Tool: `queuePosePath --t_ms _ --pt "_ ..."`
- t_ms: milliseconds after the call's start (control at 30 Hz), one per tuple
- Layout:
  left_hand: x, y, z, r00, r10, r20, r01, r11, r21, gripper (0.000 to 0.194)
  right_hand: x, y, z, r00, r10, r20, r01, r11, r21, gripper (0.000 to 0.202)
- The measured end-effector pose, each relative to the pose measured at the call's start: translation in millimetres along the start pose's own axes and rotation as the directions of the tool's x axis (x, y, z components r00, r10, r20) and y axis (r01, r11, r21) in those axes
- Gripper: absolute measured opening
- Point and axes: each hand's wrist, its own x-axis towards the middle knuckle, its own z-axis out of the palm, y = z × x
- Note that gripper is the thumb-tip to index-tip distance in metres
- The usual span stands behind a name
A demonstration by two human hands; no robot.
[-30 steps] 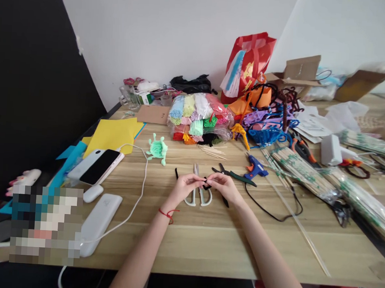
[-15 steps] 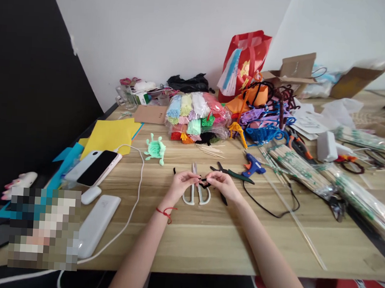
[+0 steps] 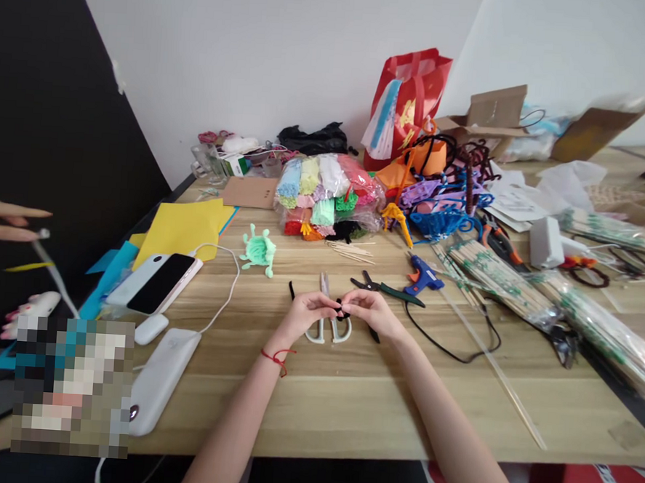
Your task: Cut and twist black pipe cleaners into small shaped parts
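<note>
Both hands meet over the table, pinching a black pipe cleaner (image 3: 341,310) that is bent into a small curl. My left hand (image 3: 308,312) has a red string round its wrist and grips one side; a black end sticks up behind it. My right hand (image 3: 371,310) pinches the other side, fingertips nearly touching the left ones. Below them lie white-handled scissors (image 3: 341,335), blades pointing away. Dark green-handled pliers (image 3: 401,294) rest just beyond my right hand. A mint-green pipe-cleaner figure (image 3: 258,250) stands farther off to the left.
A blue glue gun (image 3: 424,275) and bundled sticks (image 3: 506,282) lie right. Bagged pipe cleaners (image 3: 325,205) and a red bag (image 3: 410,105) are at the back. Left are a phone (image 3: 164,284), a power bank (image 3: 164,381) and another person's hand (image 3: 7,220) with a white cable (image 3: 55,272).
Another person's hand has come in at the left edge, lifting a white cable. My hands stay in nearly the same place, and the black pipe cleaner between them looks more tightly bunched.
</note>
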Motion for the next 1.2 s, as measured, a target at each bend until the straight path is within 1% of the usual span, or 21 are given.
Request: queuePosePath --t_ms 100,233,333,367,433,467,533,600,667,767,900,967,1100,1200 --pt "-0.7 1.0 0.1 0.999 -0.02 0.032 0.02 1.0 0.0 0.031 0.0 0.8 1.7 1.0 -0.019 -0.017 0.019 1.0 0.0 0.028" --pt "-2.0 3.7 0.9 0.999 -0.03 0.045 0.03 1.0 0.007 0.029 0.6 0.7 2.3 0.998 -0.058 -0.031 0.059 0.998 0.031 0.03" --pt "-2.6 6.3 0.5 0.997 -0.022 0.073 0.02 0.999 0.025 0.026 -0.4 -2.5 1.0 0.998 -0.053 0.03 0.053 0.999 0.005 0.041" --pt "-2.7 7.2 0.1 0.997 -0.018 0.081 0.015 0.999 0.035 0.026 -0.9 -3.6 0.5 0.997 -0.045 0.06 0.047 0.999 -0.017 0.041" --pt "-2.7 8.7 -0.7 0.996 -0.012 0.09 0.007 0.999 0.051 0.026 -1.8 -4.7 -0.1 0.994 -0.027 0.108 0.033 0.998 -0.057 0.035" --pt "-2.7 9.2 -1.0 0.996 -0.008 0.087 0.003 0.998 0.056 0.025 -2.2 -4.5 -0.1 0.994 -0.021 0.11 0.028 0.997 -0.066 0.03" --pt "-2.7 9.6 -1.5 0.997 0.005 0.071 -0.009 0.998 0.061 0.025 -2.5 -2.7 0.2 0.996 0.0 0.087 0.007 0.997 -0.071 0.024" --pt "-2.8 9.4 -1.7 0.998 0.023 0.062 -0.028 0.997 0.066 0.024 -2.4 -0.1 1.0 0.998 0.021 0.06 -0.017 0.997 -0.072 0.023" --pt "-2.8 9.1 -1.6 0.997 0.039 0.068 -0.044 0.996 0.072 0.024 -1.9 1.8 1.8 0.998 0.032 0.057 -0.027 0.996 -0.08 0.023" --pt "-2.2 9.4 -1.9 0.996 0.062 0.058 -0.067 0.994 0.081 0.025 -0.9 2.8 3.1 0.999 0.002 0.038 0.001 0.996 -0.088 0.024" --pt "0.1 9.5 -3.0 0.996 0.087 0.029 -0.09 0.99 0.106 0.029 -0.2 3.9 4.7 0.997 -0.064 -0.044 0.058 0.991 -0.12 0.025" --pt "1.2 7.9 -2.9 0.995 0.089 0.05 -0.095 0.986 0.14 0.03 -0.1 5.4 5.5 0.995 -0.078 -0.057 0.07 0.989 -0.132 0.025" --pt "1.8 2.2 -0.7 0.991 0.101 0.086 -0.12 0.961 0.249 0.028 0.5 9.3 7.1 0.995 -0.087 -0.038 0.082 0.989 -0.127 0.023" --pt "0.6 -1.7 1.7 0.986 0.148 0.076 -0.165 0.923 0.349 0.026 1.7 12.1 8.0 0.989 -0.11 -0.094 0.092 0.979 -0.183 0.024"
